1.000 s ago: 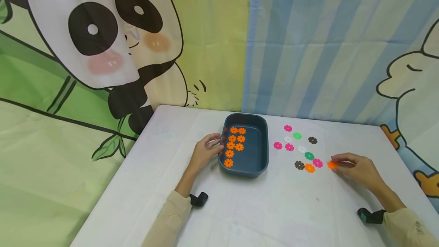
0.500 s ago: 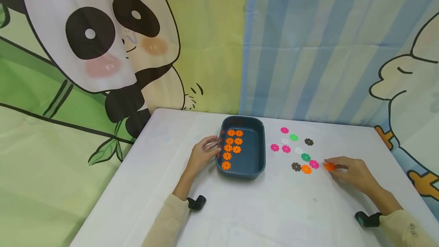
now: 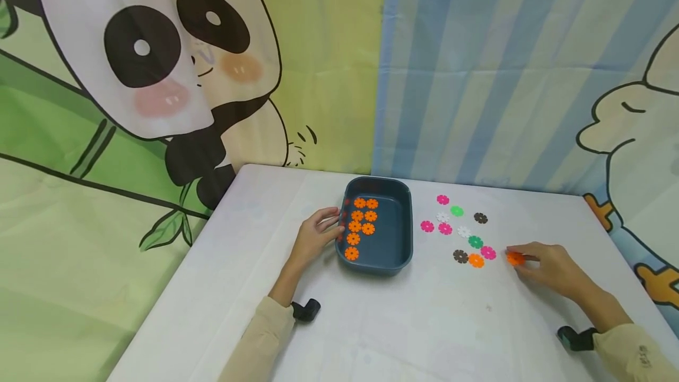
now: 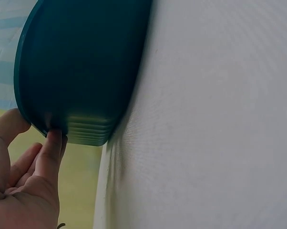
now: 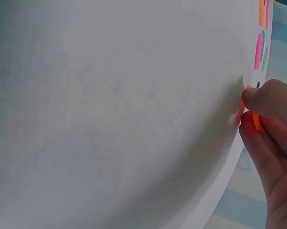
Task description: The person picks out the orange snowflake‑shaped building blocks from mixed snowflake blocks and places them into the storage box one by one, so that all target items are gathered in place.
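Observation:
My left hand [image 3: 314,234] holds the left rim of a dark blue plastic tub [image 3: 395,269]. In the left wrist view the thumb and the fingers [image 4: 49,155] meet the edge of the tub [image 4: 76,71] from two sides. Several orange flower-shaped discs lie along the left half inside the tub, one of them an orange disc [image 3: 352,253] at the near end. On the right, my right hand [image 3: 554,270] pinches another orange flower-shaped disc [image 3: 514,259] between thumb and fingers, close over the table; the right wrist view shows this orange disc [image 5: 256,121] partly hidden by the fingertips.
Loose flower-shaped discs lie between tub and right hand: a pink disc [image 3: 488,253], a dark green disc [image 3: 475,241], a brown disc [image 3: 460,256], an orange disc [image 3: 476,260] and several others. The white table [image 3: 403,329] ends at a printed curtain [image 3: 445,75] behind.
The right hand's fingertips have shifted slightly around the orange disc, the index finger now reaching past it. The left hand keeps its place on the tub; the head view sways a little.

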